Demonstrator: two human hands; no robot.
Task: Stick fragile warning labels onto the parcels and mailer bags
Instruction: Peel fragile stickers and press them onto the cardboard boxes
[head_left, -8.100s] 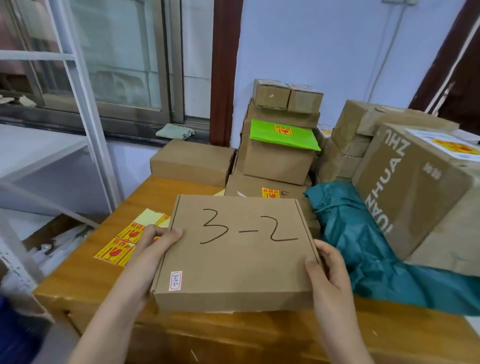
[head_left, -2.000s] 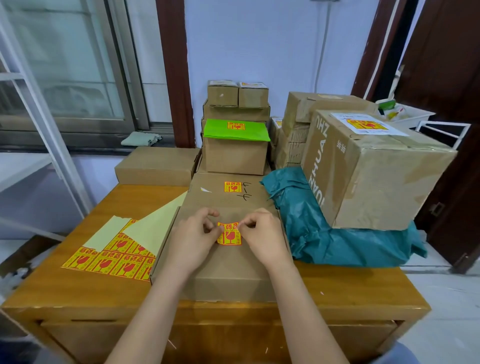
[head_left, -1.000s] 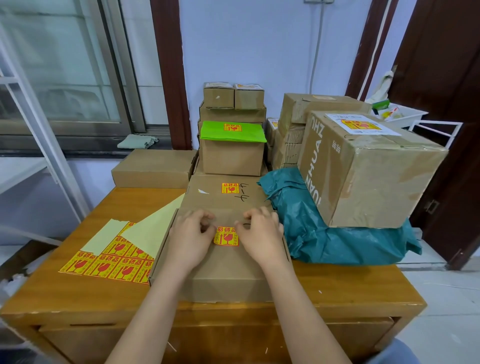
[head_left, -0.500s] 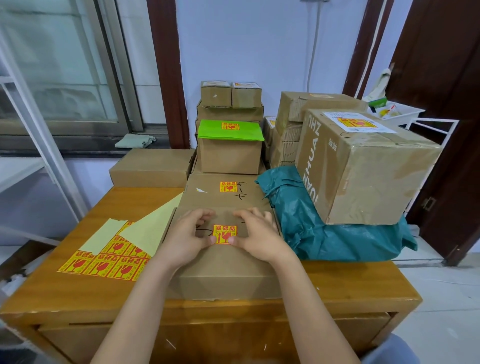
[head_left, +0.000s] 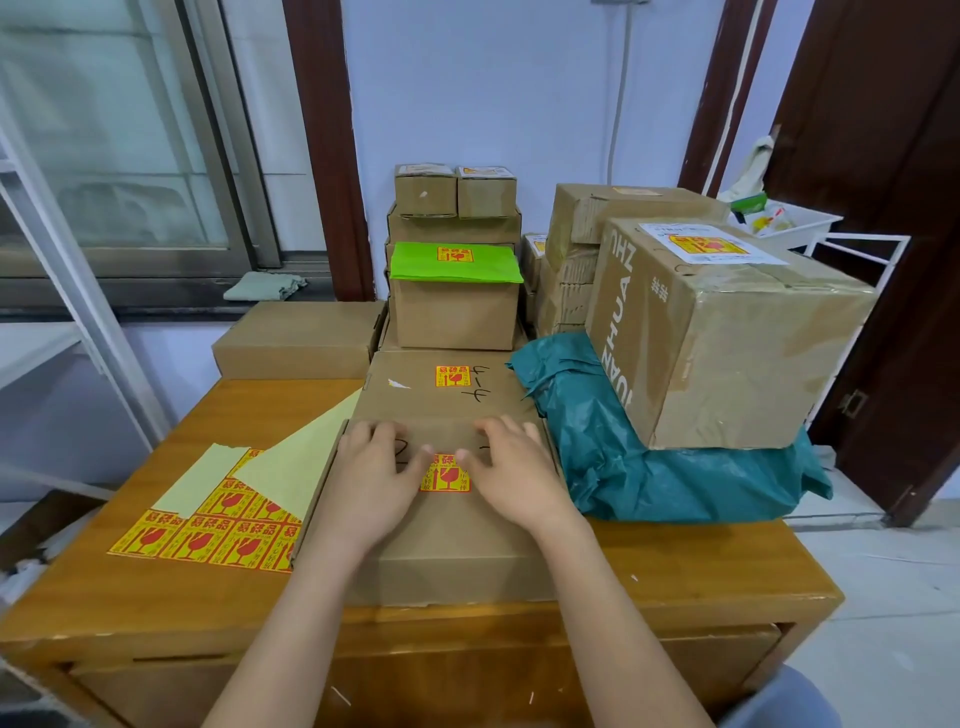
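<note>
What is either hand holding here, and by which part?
Nothing is gripped. The left hand and right hand lie flat on the top of the flat box, fingers pressing either side of the fragile label.

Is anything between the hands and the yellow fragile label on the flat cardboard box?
Nothing visible. The left hand and right hand lie flat on the flat cardboard box, fingertips at either edge of the yellow-and-red fragile label, which already lies on the lid.
</note>
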